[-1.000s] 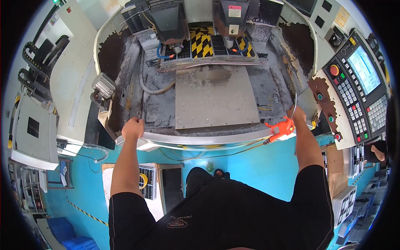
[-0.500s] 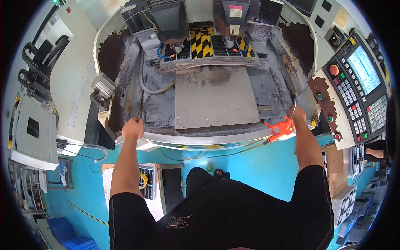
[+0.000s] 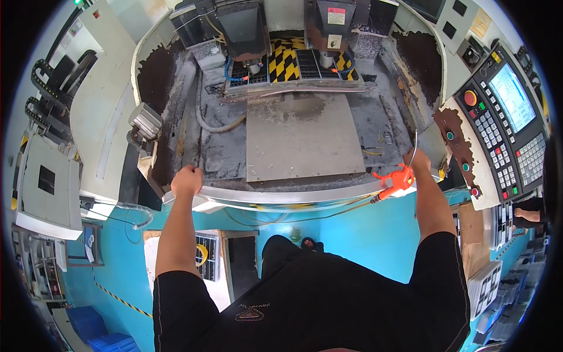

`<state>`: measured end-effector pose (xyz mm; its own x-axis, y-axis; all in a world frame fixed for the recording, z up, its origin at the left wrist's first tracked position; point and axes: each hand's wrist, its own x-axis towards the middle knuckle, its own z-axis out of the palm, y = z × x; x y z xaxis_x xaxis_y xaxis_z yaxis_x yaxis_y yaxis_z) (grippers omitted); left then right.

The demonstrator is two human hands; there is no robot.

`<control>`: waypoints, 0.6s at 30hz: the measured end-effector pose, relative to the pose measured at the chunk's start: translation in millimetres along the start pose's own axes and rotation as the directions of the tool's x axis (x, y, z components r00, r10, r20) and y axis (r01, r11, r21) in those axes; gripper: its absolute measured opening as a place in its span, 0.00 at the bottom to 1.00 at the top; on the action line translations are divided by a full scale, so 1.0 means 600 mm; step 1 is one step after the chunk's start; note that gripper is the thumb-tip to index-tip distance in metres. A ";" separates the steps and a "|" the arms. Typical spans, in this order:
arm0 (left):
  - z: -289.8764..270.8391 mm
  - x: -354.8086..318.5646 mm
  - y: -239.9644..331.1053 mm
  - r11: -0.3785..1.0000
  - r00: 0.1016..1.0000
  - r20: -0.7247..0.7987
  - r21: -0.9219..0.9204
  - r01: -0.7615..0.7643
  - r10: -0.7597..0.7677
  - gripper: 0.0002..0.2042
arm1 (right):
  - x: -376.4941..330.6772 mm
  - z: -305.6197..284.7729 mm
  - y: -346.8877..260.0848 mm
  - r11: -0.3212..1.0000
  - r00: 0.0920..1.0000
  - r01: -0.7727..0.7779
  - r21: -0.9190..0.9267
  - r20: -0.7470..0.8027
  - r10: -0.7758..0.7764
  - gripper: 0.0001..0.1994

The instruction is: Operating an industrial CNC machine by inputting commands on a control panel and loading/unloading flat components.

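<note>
My left hand (image 3: 187,180) is closed over the front rim (image 3: 281,196) of a milling machine's bed, at its left end. Toward the right end my right hand (image 3: 417,160) rests with curled fingers on the same rim, though its fingertips are partly hidden. Right beside it, an orange air blow gun (image 3: 401,179) hangs at the rim. Its thin bent metal nozzle crosses in front of my right hand, and a hose runs off to the left. Between my hands, inside the machine, lies a flat grey metal plate (image 3: 305,141).
Two spindle heads (image 3: 241,29) (image 3: 328,26) hang above a yellow-and-black patterned fixture (image 3: 285,61). A control panel (image 3: 498,123) with a lit screen stands at the right. A small table (image 3: 167,258) stands below my left arm. Another person's hand (image 3: 528,214) shows at far right.
Both spindle heads have shifted slightly to the right. The picture on the control screen has changed a little. My hands and the blow gun have kept their places.
</note>
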<state>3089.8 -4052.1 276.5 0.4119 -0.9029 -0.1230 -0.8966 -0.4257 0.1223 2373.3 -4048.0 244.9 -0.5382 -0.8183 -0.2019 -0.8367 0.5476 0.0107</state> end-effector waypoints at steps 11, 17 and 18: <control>0.002 0.001 -0.003 1.000 1.000 0.000 0.005 0.002 -0.002 0.21 | -0.002 -0.001 -0.003 1.000 1.000 -0.013 0.013 0.007 0.013 0.22; 0.001 0.002 0.001 1.000 1.000 0.000 -0.011 0.000 0.000 0.21 | 0.004 0.006 0.003 0.999 1.000 -0.003 -0.040 -0.015 0.003 0.22; 0.001 0.002 0.000 1.000 1.000 -0.003 -0.009 -0.005 0.005 0.21 | 0.005 0.006 0.003 0.999 1.000 -0.003 -0.040 -0.015 0.003 0.22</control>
<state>3090.2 -4053.2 275.5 0.4081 -0.9051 -0.1193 -0.8971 -0.4218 0.1317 2370.5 -4048.4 240.6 -0.5419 -0.8195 -0.1868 -0.8383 0.5428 0.0507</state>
